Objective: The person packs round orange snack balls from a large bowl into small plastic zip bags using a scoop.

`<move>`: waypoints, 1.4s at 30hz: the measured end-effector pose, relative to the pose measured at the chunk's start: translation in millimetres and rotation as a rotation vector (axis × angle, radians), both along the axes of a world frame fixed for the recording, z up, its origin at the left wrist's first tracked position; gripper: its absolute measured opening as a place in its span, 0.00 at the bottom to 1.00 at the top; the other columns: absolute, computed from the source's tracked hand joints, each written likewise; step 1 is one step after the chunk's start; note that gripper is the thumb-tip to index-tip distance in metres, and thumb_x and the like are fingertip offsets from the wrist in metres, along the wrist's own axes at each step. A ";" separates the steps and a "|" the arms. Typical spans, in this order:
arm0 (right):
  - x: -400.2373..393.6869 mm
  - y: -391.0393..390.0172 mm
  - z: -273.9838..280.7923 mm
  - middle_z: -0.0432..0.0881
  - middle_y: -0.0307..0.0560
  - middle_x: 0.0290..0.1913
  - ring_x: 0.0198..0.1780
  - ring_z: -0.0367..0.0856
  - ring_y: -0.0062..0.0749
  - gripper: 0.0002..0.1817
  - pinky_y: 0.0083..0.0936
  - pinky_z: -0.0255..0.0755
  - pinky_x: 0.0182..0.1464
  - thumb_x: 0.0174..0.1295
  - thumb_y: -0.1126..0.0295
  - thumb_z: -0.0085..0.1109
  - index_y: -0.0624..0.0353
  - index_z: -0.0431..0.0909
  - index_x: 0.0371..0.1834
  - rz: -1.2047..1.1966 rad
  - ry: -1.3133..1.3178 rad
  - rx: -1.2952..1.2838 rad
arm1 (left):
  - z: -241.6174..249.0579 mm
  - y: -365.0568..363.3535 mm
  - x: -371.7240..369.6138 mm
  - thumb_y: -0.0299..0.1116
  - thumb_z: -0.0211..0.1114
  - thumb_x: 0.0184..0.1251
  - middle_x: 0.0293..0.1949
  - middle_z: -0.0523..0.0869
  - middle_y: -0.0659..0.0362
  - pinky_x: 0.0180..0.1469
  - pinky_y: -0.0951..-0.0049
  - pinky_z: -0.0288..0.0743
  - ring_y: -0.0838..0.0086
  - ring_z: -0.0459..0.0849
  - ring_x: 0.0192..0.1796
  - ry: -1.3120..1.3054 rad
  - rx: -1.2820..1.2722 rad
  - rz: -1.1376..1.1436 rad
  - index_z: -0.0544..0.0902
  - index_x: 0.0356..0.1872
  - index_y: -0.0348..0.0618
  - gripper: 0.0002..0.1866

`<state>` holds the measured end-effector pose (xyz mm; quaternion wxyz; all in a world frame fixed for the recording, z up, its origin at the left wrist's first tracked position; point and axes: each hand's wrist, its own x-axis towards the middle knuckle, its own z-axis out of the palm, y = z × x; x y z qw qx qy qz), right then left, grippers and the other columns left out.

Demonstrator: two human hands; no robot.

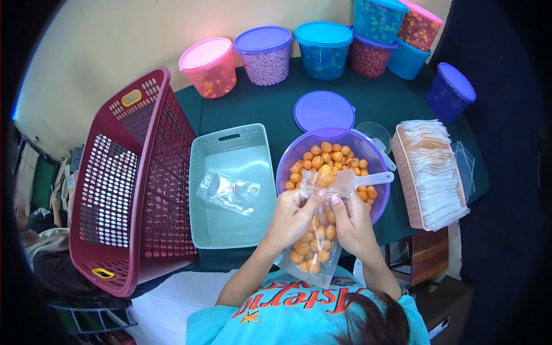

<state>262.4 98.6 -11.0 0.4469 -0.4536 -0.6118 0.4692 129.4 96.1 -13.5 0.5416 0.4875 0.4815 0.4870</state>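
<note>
My left hand (294,217) and my right hand (352,223) both grip the upper part of a clear plastic bag (323,277), thumbs close together near its mouth. Round orange-brown snack balls (313,247) fill much of the bag, which hangs toward my shirt. Just beyond my hands, a purple tub (282,167) holds many more of these balls. A scoop with a white handle (375,179) lies across the tub, its head partly hidden behind the bag's mouth and my fingers.
Left stands a pale green basket (230,237) with clear packets (229,192) inside, beside a large maroon basket (167,190). Right is a pink basket (406,178) of flat plastic bags (434,172). A purple lid (325,111) lies behind the tub; several lidded tubs (264,57) line the wall.
</note>
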 end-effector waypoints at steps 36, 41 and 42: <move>0.7 -3.6 20.0 0.78 0.40 0.29 0.31 0.74 0.15 0.04 0.13 0.66 0.32 0.56 0.77 0.53 0.67 0.75 0.31 0.010 0.435 0.077 | 4.1 -20.9 -10.3 0.21 0.58 0.55 0.27 0.79 0.58 0.31 0.83 0.71 0.82 0.76 0.27 -0.274 0.423 0.346 0.78 0.29 0.30 0.04; 1.7 -11.9 11.5 0.77 0.40 0.28 0.29 0.73 0.15 0.04 0.11 0.64 0.30 0.56 0.78 0.53 0.67 0.74 0.32 0.084 0.399 0.157 | -6.9 -29.8 -12.7 0.20 0.57 0.53 0.27 0.79 0.57 0.30 0.84 0.69 0.83 0.75 0.27 -0.255 0.533 0.433 0.77 0.28 0.31 0.03; 0.0 -12.3 9.8 0.77 0.40 0.27 0.28 0.72 0.14 0.04 0.11 0.63 0.29 0.56 0.78 0.53 0.67 0.74 0.32 0.079 0.383 0.221 | -9.6 -33.0 -12.9 0.20 0.57 0.53 0.27 0.79 0.57 0.30 0.84 0.68 0.82 0.75 0.27 -0.193 0.567 0.460 0.77 0.28 0.32 0.02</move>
